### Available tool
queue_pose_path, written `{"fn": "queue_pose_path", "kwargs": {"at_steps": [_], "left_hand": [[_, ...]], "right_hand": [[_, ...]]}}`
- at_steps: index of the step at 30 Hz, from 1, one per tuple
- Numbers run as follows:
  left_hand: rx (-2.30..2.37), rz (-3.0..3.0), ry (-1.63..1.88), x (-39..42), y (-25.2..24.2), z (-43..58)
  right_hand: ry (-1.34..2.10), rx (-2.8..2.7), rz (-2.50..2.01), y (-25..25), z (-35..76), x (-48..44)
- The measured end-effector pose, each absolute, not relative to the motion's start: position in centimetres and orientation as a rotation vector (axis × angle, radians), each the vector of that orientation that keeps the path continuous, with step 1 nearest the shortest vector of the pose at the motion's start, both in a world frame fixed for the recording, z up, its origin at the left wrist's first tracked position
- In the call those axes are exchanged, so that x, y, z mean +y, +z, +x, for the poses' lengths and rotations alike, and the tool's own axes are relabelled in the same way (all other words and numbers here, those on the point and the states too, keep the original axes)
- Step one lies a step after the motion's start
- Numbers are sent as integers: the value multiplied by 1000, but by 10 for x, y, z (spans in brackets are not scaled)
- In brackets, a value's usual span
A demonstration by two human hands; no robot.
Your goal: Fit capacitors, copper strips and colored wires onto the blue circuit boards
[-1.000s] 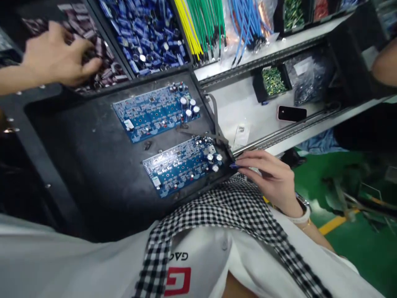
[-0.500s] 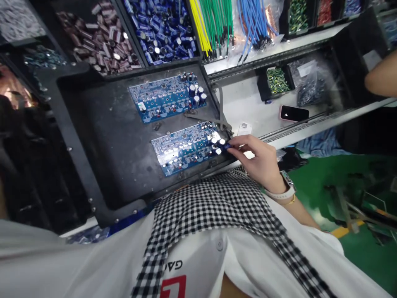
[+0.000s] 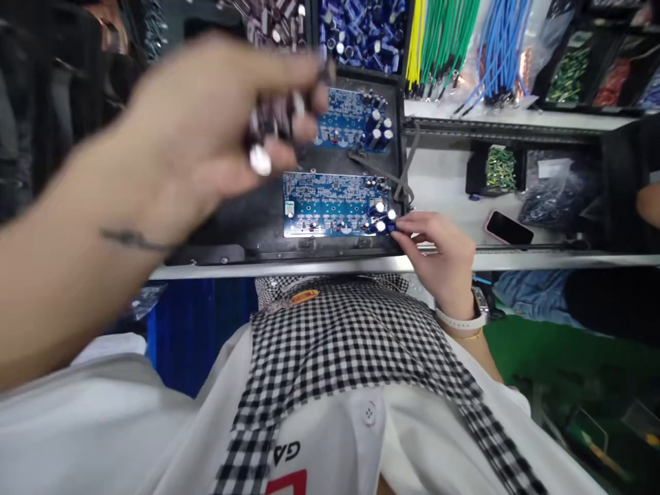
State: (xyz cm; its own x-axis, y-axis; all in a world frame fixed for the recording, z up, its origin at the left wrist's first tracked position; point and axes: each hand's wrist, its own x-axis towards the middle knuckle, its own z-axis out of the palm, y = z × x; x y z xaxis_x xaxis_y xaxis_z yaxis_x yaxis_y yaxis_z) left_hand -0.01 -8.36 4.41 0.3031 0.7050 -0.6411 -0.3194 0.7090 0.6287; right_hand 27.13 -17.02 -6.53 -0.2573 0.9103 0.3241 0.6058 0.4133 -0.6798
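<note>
My left hand (image 3: pixel 221 117), blurred by motion, is raised over the left part of the tray with its fingers curled round several dark brown capacitors (image 3: pixel 271 124). At the near circuit board (image 3: pixel 330 199), my right hand (image 3: pixel 433 251) pinches a blue capacitor (image 3: pixel 390 225) at the board's right corner, beside other upright blue capacitors (image 3: pixel 380 207). Whether its leads sit in the board I cannot tell. Behind lies a second blue circuit board (image 3: pixel 345 113), its left end hidden by my left hand. Both boards rest in a black tray (image 3: pixel 247 223).
Bins of brown capacitors (image 3: pixel 273 24) and blue capacitors (image 3: pixel 364 31) stand behind the tray. Yellow, green and blue wires (image 3: pixel 500 55) lie to their right. On the right shelf are a green parts box (image 3: pixel 500 168), a phone (image 3: pixel 509 228) and a bag (image 3: pixel 554 192). Another person's arm (image 3: pixel 648 205) shows at right.
My left hand has come into view from the left with brown capacitors in it. My right hand stays at the near board's corner. The view has turned and shifted.
</note>
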Motion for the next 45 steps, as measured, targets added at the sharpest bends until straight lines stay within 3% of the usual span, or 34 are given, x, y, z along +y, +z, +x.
{"fn": "queue_pose_path", "kwargs": {"at_steps": [5, 14, 19, 22, 36, 43, 45], "left_hand": [[1062, 461, 636, -139, 22, 6], [912, 386, 630, -152, 16, 11], [945, 149, 715, -146, 19, -4], [962, 93, 696, -137, 21, -14], [924, 81, 711, -118, 18, -31], [853, 133, 728, -123, 18, -31], [861, 86, 741, -121, 20, -31]], "right_hand": [[382, -2136, -1274, -59, 266, -169], [630, -2272, -1038, 17, 208, -130], [274, -2456, -1221, -8, 198, -55], [226, -2607, -1192, -26, 196, -21], [343, -2765, -907, -25, 194, -4], [847, -2621, -691, 18, 170, -45], [797, -2611, -773, 17, 165, -44]]}}
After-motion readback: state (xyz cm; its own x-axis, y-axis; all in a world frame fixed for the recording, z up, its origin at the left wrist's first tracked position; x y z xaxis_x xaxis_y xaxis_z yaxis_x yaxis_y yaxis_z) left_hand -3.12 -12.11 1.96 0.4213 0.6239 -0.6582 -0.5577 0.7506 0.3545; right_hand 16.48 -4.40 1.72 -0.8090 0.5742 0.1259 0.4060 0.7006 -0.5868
